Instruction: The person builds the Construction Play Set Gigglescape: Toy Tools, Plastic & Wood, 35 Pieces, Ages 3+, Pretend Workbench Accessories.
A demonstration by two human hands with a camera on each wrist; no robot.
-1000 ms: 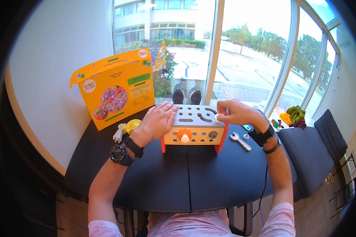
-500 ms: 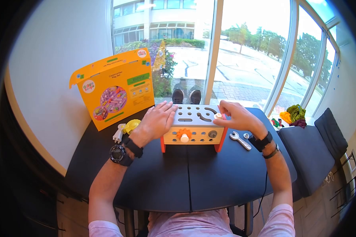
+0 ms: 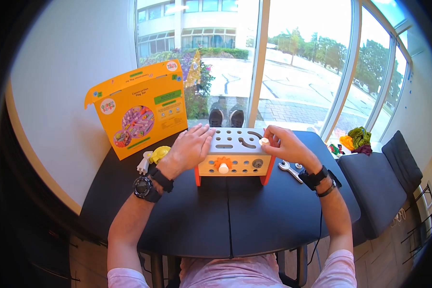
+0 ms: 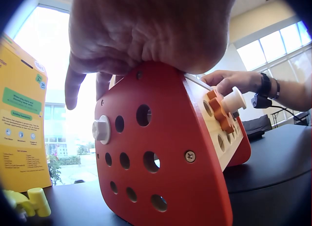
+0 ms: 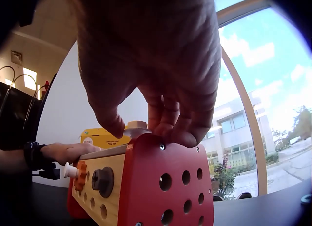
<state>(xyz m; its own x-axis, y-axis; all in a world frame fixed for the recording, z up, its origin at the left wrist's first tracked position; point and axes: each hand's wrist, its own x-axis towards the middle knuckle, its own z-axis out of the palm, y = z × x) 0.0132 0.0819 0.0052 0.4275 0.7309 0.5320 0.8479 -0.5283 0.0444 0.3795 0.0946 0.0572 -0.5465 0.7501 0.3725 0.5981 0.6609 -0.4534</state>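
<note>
A toy workbench [image 3: 231, 152] with a grey top, wooden front and red sides stands on the dark table. My left hand [image 3: 191, 148] lies with extended fingers over its left top edge. At the top right corner, my right hand [image 3: 289, 145] pinches a white toy bolt [image 3: 264, 141] between thumb and fingers, its head low against the grey top. The bolt's shaft is hidden. An orange gear [image 4: 219, 114] with a white bolt [image 4: 234, 100] through it sits on the front, left of a grey bolt [image 5: 103, 181]. Another white bolt [image 4: 101, 129] protrudes from the left red side.
A yellow box [image 3: 134, 103] stands behind on the left. Near it lie a yellow toy piece [image 3: 159, 153] and a white piece [image 3: 143, 163]. Right of the workbench are a white toy wrench [image 3: 290, 172] and a small white nut [image 3: 298, 166]. A chair [image 3: 372, 185] stands to the right.
The white bolt, upright in my right fingers earlier, now sits lower at the top right corner, and my right hand has shifted round it. My left hand has not moved.
</note>
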